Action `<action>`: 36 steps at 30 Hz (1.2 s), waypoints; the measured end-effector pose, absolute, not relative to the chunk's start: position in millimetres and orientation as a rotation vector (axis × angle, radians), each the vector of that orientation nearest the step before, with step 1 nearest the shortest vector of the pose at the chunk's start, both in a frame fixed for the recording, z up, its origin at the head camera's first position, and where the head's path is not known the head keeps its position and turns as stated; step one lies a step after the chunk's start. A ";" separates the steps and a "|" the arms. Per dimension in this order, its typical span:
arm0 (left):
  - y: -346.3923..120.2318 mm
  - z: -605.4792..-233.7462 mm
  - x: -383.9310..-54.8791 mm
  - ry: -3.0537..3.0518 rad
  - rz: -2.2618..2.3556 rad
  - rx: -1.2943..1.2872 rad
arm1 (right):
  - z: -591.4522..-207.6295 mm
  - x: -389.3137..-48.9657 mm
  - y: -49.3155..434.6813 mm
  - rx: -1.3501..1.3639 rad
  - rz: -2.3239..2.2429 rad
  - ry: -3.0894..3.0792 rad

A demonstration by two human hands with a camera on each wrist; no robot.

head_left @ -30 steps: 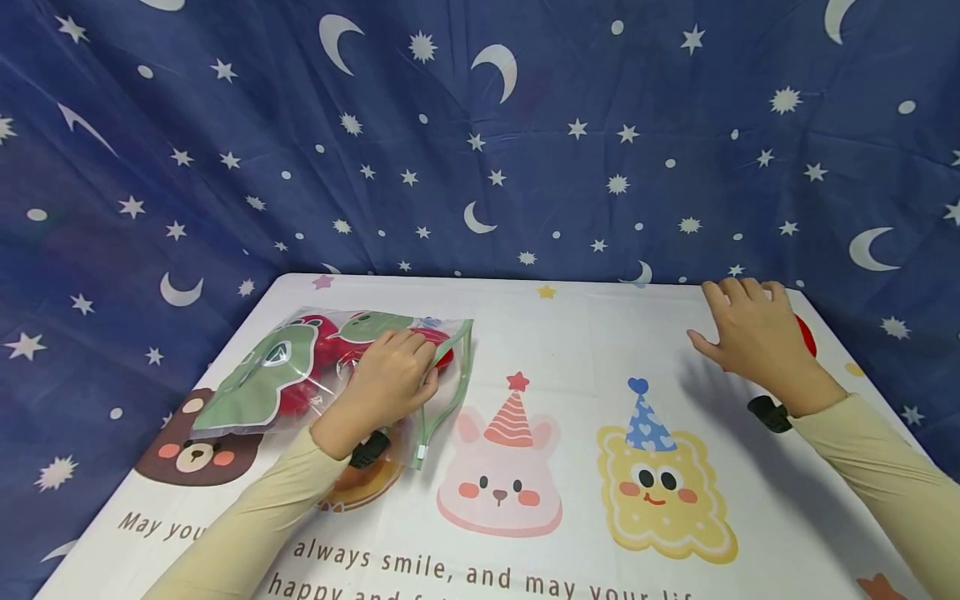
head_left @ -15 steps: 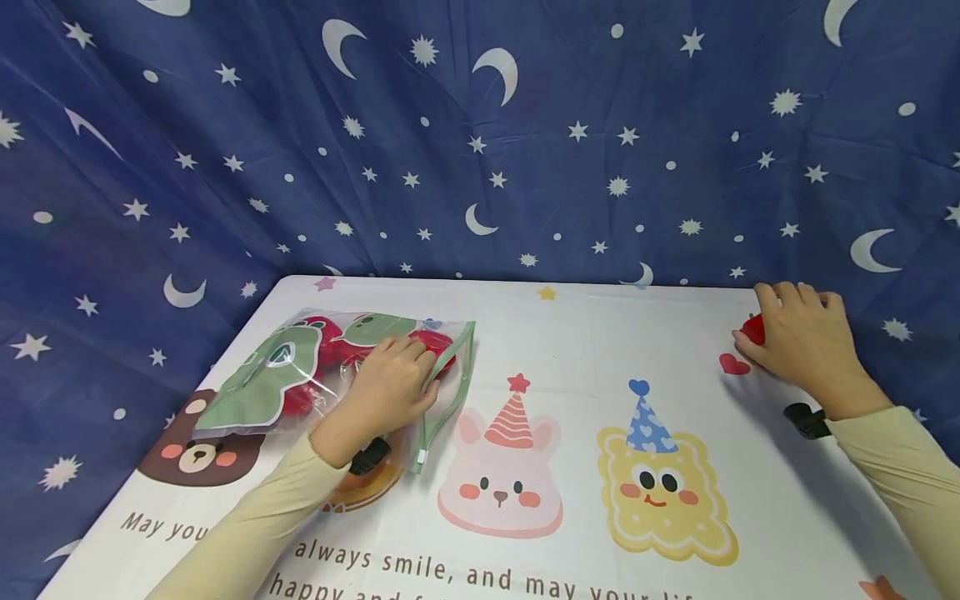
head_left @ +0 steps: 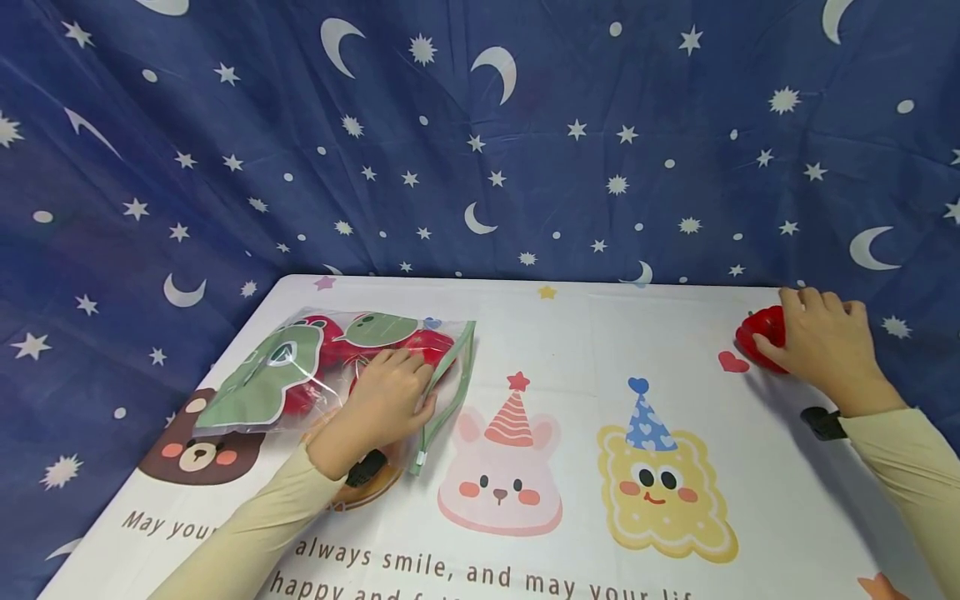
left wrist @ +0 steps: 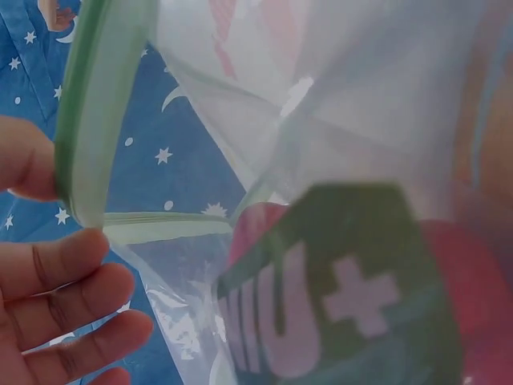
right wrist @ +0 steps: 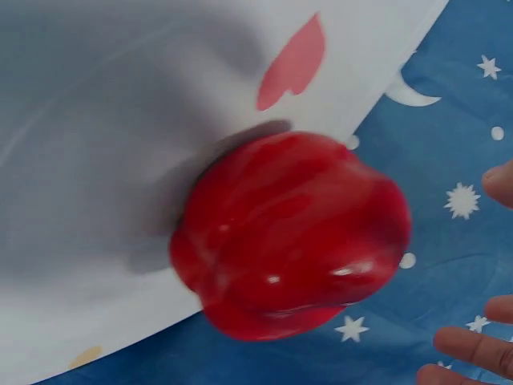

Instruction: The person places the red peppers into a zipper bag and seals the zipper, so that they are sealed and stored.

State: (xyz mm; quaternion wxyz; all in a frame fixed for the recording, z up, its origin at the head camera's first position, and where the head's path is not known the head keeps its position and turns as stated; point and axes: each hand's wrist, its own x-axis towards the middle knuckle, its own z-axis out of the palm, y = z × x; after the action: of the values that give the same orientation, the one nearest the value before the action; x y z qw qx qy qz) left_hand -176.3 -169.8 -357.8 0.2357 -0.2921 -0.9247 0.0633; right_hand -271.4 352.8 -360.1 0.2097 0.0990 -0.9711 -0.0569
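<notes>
At the left, a clear zip bag [head_left: 262, 375] with green printed shapes lies on the table, with glossy red things inside. My left hand [head_left: 382, 400] pinches its green zip edge [left wrist: 92, 104] between thumb and index finger, the other fingers loose beside it. A gap shows between the two green strips at the bag's mouth. Near the far right corner stands a red bell pepper [head_left: 763, 337], ribbed and shiny. My right hand [head_left: 828, 350] is over its right side, fingers spread. In the right wrist view, fingertips [right wrist: 473, 349] appear apart from the pepper [right wrist: 292, 241].
The white tablecloth [head_left: 555, 350] carries printed cartoon figures and lettering. Behind and to the left hangs a blue curtain [head_left: 555, 183] with moons and stars, meeting the table's far edge. The pepper is close to the right edge.
My right hand has moved right across the pepper, so more of the pepper shows to the hand's left. My left hand keeps its pinch on the bag and has hardly moved.
</notes>
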 end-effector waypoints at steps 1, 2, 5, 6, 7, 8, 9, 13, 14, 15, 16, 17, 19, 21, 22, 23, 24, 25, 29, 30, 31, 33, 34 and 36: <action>-170.1 -358.3 -176.1 -2.536 0.173 -0.803 | -361.7 -272.2 354.6 0.272 -0.160 -2.702; -170.3 -358.5 -175.8 -2.535 0.170 -0.805 | -363.2 -273.0 356.0 0.266 -0.158 -2.711; -170.7 -359.5 -176.0 -2.536 0.162 -0.808 | -366.6 -273.9 358.7 0.248 -0.150 -2.740; -170.7 -359.8 -176.3 -2.534 0.159 -0.808 | -367.4 -274.1 359.6 0.243 -0.148 -2.751; -170.7 -359.8 -176.4 -2.533 0.156 -0.808 | -368.4 -274.3 360.7 0.242 -0.147 -2.755; -170.9 -360.3 -176.8 -2.531 0.155 -0.809 | -369.5 -274.5 361.7 0.240 -0.145 -2.758; -170.9 -360.3 -177.0 -2.530 0.152 -0.809 | -370.5 -274.5 362.5 0.238 -0.142 -2.761; -171.3 -360.8 -177.6 -2.525 0.142 -0.809 | -375.4 -276.4 368.0 0.236 -0.137 -2.763; -171.4 -360.9 -177.6 -2.526 0.137 -0.809 | -376.7 -276.9 369.4 0.234 -0.136 -2.763; -171.4 -360.8 -177.6 -2.527 0.132 -0.808 | -378.0 -277.5 371.2 0.232 -0.136 -2.765; -171.5 -361.0 -177.7 -2.529 0.130 -0.807 | -379.3 -278.1 372.9 0.232 -0.140 -2.765; -171.6 -361.5 -177.8 -2.533 0.128 -0.806 | -380.9 -278.2 374.4 0.236 -0.143 -2.755; -171.9 -361.8 -177.8 -2.545 0.129 -0.802 | -384.2 -278.6 377.8 0.251 -0.148 -2.731; -172.1 -362.2 -177.8 -2.561 0.130 -0.796 | -387.7 -278.6 380.5 0.259 -0.150 -2.713; -172.2 -362.6 -177.8 -2.569 0.135 -0.794 | -389.3 -278.5 381.7 0.263 -0.149 -2.707; -172.4 -362.7 -177.7 -2.577 0.138 -0.792 | -391.0 -278.7 383.3 0.268 -0.146 -2.704; -172.4 -362.5 -177.6 -2.583 0.141 -0.789 | -392.2 -279.0 384.4 0.268 -0.144 -2.706; -172.5 -362.6 -177.6 -2.588 0.142 -0.788 | -393.3 -279.4 385.5 0.268 -0.142 -2.708; -172.7 -362.4 -177.4 -2.601 0.148 -0.784 | -396.0 -281.4 388.9 0.282 -0.142 -2.695; -172.7 -362.4 -177.4 -2.603 0.148 -0.783 | -396.6 -281.8 389.1 0.287 -0.145 -2.685; -172.7 -362.3 -177.3 -2.603 0.148 -0.783 | -397.0 -282.2 389.5 0.292 -0.147 -2.682; -172.9 -362.8 -177.6 -2.602 0.150 -0.784 | -397.9 -282.9 390.1 0.298 -0.153 -2.681; -172.8 -362.9 -177.8 -2.601 0.150 -0.785 | -398.1 -283.1 389.9 0.295 -0.152 -2.692; -172.8 -362.8 -178.1 -2.599 0.153 -0.784 | -398.1 -283.4 389.7 0.288 -0.153 -2.726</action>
State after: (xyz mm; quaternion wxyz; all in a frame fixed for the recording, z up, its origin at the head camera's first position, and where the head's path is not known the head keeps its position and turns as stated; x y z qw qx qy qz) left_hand -178.1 -172.8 -362.8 0.2097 -0.2820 -0.9346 0.0549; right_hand -283.4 389.7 -398.1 0.1968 0.1028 -0.9735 -0.0546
